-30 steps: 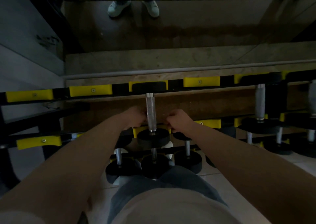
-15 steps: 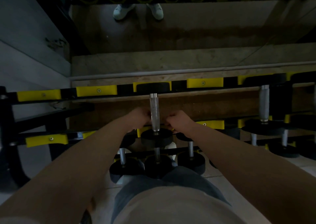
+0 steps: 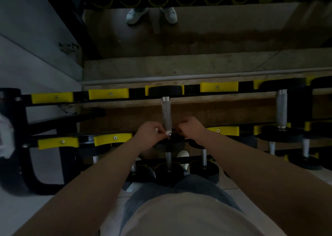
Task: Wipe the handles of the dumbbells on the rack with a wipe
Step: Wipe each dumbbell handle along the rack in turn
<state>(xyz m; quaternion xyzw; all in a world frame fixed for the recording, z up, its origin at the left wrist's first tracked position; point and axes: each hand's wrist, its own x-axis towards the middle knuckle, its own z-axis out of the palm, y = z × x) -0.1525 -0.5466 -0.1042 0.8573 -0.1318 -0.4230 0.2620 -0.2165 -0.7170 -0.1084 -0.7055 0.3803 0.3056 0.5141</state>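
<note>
The left hand (image 3: 151, 134) is curled closed just left of a knurled dumbbell handle (image 3: 166, 115), its fingertips pinching a small white wipe (image 3: 168, 132) against the handle's near end. The right hand (image 3: 193, 129) is drawn into a loose fist just right of the same handle, near the lower end; whether it grips anything cannot be told in the dim light.

The dumbbell rack (image 3: 53, 108) fills the width of the view, black rails carrying yellow saddles (image 3: 108, 94) on the far and near bars of the top tier. The dumbbell being worked on lies across those two rails, its far black head (image 3: 165, 90) seated in a yellow saddle and its near head (image 3: 170, 142) mostly hidden under the hands. To the right, a larger dumbbell (image 3: 281, 109) rests on the same tier, well apart. Below, on a lower tier, several smaller dumbbells (image 3: 168, 171) stand side by side. Beyond the rack, a mirror (image 3: 215, 34) shows a reflection of pale shoes (image 3: 134, 15). At the left edge, something white and blurred (image 3: 6, 136) hangs beside the rack's end post.
</note>
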